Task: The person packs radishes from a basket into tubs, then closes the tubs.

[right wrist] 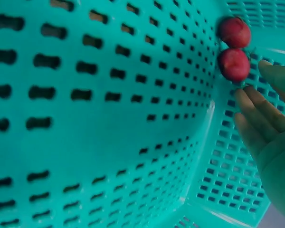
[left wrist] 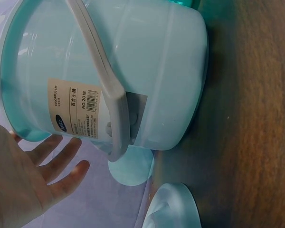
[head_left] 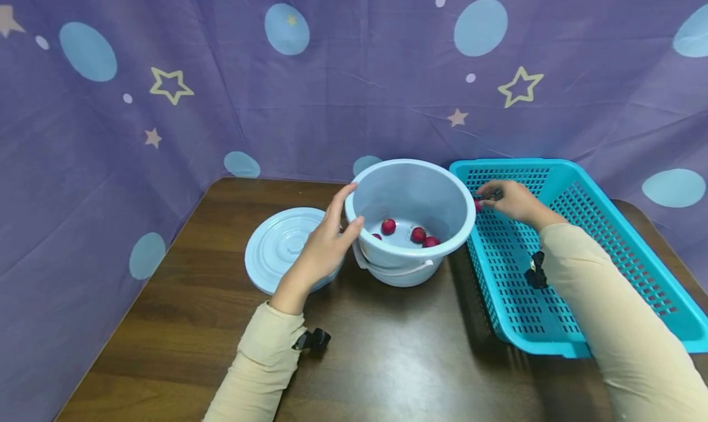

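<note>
My left hand (head_left: 322,250) rests at the left rim of a pale blue bucket (head_left: 395,277), fingers spread and fairly straight; in the left wrist view the fingers (left wrist: 66,183) lie alongside its outer wall. Several small red radishes (head_left: 388,226) lie on the bucket's floor. My right hand (head_left: 514,201) reaches into the far left corner of a turquoise basket (head_left: 619,225). There, two radishes (right wrist: 234,64) sit against each other by the wall. The right fingers (right wrist: 261,114) are extended just beside the nearer radish; whether they touch it I cannot tell.
A round pale blue lid (head_left: 282,244) lies on the wooden table (head_left: 387,354), left of the bucket. The bucket's handle (head_left: 395,269) hangs down its front. Behind the table hangs a purple cloth (head_left: 343,102) with stars and dots.
</note>
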A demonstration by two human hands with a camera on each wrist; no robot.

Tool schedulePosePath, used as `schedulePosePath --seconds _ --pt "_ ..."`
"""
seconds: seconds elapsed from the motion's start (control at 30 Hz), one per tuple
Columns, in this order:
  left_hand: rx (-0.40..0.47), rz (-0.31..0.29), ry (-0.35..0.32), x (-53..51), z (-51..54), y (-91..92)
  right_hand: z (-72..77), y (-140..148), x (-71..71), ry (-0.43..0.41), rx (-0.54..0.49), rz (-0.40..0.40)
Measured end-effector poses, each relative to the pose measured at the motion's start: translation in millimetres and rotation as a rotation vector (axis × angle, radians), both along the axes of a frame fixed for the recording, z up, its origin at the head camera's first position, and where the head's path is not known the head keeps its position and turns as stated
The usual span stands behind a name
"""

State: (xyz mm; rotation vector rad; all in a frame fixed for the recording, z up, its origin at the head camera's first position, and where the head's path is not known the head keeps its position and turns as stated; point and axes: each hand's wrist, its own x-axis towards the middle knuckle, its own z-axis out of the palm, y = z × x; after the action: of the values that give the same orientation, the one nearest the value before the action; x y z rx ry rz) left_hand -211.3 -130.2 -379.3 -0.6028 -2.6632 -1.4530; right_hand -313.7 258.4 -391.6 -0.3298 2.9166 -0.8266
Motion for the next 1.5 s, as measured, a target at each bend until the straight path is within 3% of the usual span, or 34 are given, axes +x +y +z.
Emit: schedulePosePath --seconds 0.6,0.8,1.23,1.5 --pt "-0.008 -0.007 0.000 0.5 0.5 1.0 -15.2 -13 1.2 0.017 0.139 0.064" --pt "-0.005 -0.008 -0.002 1.2 1.2 1.3 -16.4 -13 1.7 0.021 0.143 0.037" --pt "-0.008 -0.006 0.003 -0.1 -0.5 0.6 -8.6 -8 2.9 0.055 0.117 0.043" --pt "-0.004 -0.006 0.000 -0.4 -0.3 0.7 12.9 0 13.5 -0.027 0.111 0.073"
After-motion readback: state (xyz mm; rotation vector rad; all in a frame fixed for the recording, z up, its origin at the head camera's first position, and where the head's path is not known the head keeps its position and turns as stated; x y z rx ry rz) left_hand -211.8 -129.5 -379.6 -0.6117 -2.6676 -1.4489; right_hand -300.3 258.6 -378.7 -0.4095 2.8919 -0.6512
